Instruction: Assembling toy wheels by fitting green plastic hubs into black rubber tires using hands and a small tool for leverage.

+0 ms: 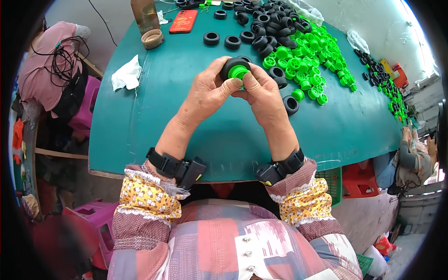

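Note:
Above the middle of the green table, my two hands hold a small black toy tire [227, 68] and a bright green wheel rim [238, 72] together. The rim sits at the tire's opening; how deep it goes I cannot tell. My left hand [207, 88] is closed around the tire's left side, its thumb against the rim. My right hand [263, 92] is closed on the other side, with its thumb on the rim too. Close to my right hand lie a loose tire [290, 105] and a loose green rim [297, 95].
A heap of green rims [310, 51] and a heap of black tires [275, 23] cover the table's far right. Far left are a tape roll [152, 39], a red phone [183, 21] and a white tissue [126, 73]. People sit at left [51, 70] and right [415, 161].

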### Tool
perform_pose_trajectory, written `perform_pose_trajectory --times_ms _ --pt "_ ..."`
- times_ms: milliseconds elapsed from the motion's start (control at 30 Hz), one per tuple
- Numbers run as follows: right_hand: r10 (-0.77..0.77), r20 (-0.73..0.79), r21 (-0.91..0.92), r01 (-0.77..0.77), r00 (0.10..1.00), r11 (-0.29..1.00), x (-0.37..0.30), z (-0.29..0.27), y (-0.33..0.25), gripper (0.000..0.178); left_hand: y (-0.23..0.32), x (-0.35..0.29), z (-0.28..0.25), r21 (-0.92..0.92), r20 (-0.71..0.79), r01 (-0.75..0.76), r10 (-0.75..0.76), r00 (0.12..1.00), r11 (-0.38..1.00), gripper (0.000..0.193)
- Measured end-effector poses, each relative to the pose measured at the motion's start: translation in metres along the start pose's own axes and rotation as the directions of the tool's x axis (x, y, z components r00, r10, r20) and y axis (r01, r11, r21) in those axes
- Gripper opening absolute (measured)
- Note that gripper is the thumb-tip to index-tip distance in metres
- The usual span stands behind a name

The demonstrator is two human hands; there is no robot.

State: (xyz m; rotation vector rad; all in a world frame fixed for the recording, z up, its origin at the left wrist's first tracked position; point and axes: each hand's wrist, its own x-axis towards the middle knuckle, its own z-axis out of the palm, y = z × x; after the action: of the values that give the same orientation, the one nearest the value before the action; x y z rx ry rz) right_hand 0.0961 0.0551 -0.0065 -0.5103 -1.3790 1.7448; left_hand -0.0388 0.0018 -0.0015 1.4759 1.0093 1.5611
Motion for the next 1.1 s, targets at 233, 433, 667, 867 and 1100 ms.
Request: perform_pose_trajectory --times_ms 233,433,667,867,1100 --pt "-0.054 -0.069 -0.036 0.051 0.996 0.998 -0.023 -0.005 -0.019 0.036 0.009 0.000 0.026 0.215 -0.057 -0.126 0.141 0.988 0.968 0.036" --pt "-0.067 -0.082 -0.051 0.063 0.994 0.997 -0.034 -0.008 -0.027 0.033 0.018 -0.004 0.039 0.260 -0.069 -0.129 0.152 0.986 0.957 0.031" --pt "-0.110 -0.113 -0.092 0.100 0.988 0.991 -0.042 -0.011 -0.033 0.034 0.027 -0.003 0.046 0.226 -0.003 -0.047 0.049 0.999 0.973 0.034" --pt "0.043 -0.129 -0.169 -0.064 0.991 0.984 -0.051 -0.012 -0.049 0.040 0.035 -0.005 0.029 0.411 0.023 -0.199 0.208 0.978 0.890 0.033" --pt "0.150 -0.048 0.002 -0.150 0.988 0.989 -0.042 -0.012 -0.040 0.036 0.030 -0.006 0.022 0.705 0.193 -0.399 0.382 0.904 0.587 0.041"
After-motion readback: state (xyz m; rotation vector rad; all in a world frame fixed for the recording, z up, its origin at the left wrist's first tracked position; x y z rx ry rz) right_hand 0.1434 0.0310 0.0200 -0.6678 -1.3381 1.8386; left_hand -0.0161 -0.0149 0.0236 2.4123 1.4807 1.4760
